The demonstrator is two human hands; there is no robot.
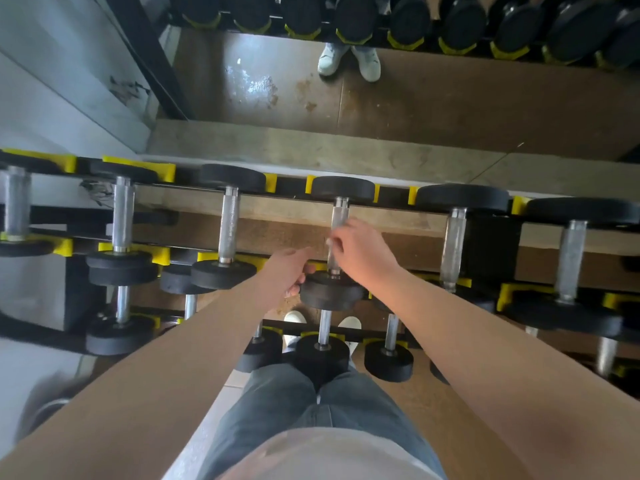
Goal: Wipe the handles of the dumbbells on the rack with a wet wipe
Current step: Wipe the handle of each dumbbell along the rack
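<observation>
Rack (393,199) across mid-frame held a row of black-headed dumbbells in yellow cradles. On the centre dumbbell (329,294), your right hand (360,251) curled its fingers round the knurled metal handle (338,214). Your left hand (289,271) gripped its near head. Wipe too small to tell.

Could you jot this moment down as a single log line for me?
target: middle top-row dumbbell | left hand: grips its near head | right hand: fingers curled on handle | wipe: not clearly seen
</observation>
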